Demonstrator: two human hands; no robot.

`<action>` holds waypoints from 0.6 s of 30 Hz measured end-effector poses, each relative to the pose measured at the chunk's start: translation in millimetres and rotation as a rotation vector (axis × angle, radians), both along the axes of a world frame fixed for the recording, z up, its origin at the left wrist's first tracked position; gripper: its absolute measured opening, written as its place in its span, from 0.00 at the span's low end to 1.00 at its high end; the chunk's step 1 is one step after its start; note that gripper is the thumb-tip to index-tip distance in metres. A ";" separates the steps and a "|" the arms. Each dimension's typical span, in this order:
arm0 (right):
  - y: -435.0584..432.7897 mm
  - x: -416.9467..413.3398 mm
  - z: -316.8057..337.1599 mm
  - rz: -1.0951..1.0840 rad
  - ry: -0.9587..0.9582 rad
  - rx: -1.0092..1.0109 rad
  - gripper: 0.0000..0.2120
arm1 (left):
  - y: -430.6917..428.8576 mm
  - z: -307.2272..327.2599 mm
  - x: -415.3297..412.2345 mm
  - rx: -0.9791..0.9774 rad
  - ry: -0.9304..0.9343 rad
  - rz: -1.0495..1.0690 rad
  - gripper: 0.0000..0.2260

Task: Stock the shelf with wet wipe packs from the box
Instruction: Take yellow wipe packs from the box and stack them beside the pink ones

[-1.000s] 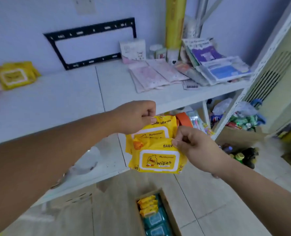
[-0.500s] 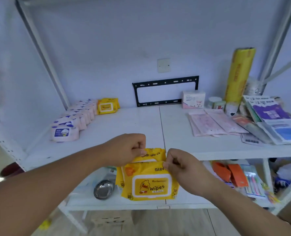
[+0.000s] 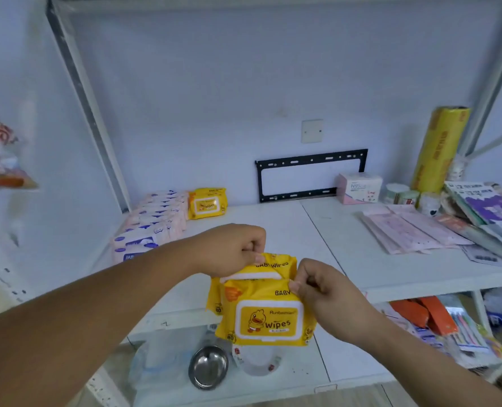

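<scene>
I hold two yellow baby wipe packs in front of the white shelf (image 3: 273, 230). My left hand (image 3: 232, 249) pinches the top of the rear yellow pack (image 3: 276, 264). My right hand (image 3: 323, 289) pinches the top edge of the front yellow pack (image 3: 267, 321), which hangs upright with its duck label facing me. One more yellow wipe pack (image 3: 207, 203) stands at the back left of the shelf, beside a row of pink and white wipe packs (image 3: 152, 227). The box is out of view.
A black wall bracket (image 3: 311, 174), a pink N95 box (image 3: 358, 188), a yellow film roll (image 3: 440, 148) and flat pink and purple packets (image 3: 414, 233) fill the shelf's right side. A steel bowl (image 3: 208, 367) sits on the lower shelf. Shelf uprights stand left and right.
My view has swung up from the floor and box to the shelf. Both hands keep their grip on the two yellow packs and have risen slightly toward the shelf front.
</scene>
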State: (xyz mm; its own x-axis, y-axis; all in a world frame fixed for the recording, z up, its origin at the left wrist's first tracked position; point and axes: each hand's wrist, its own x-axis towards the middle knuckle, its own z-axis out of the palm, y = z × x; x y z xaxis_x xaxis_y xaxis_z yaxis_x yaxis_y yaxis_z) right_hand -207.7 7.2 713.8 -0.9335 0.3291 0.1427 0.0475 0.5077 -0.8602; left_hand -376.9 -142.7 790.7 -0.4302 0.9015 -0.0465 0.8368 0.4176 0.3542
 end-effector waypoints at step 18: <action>-36.1 -180.6 -34.0 -0.034 0.007 -0.026 0.14 | -29.3 -31.2 -174.7 0.014 -0.028 0.065 0.09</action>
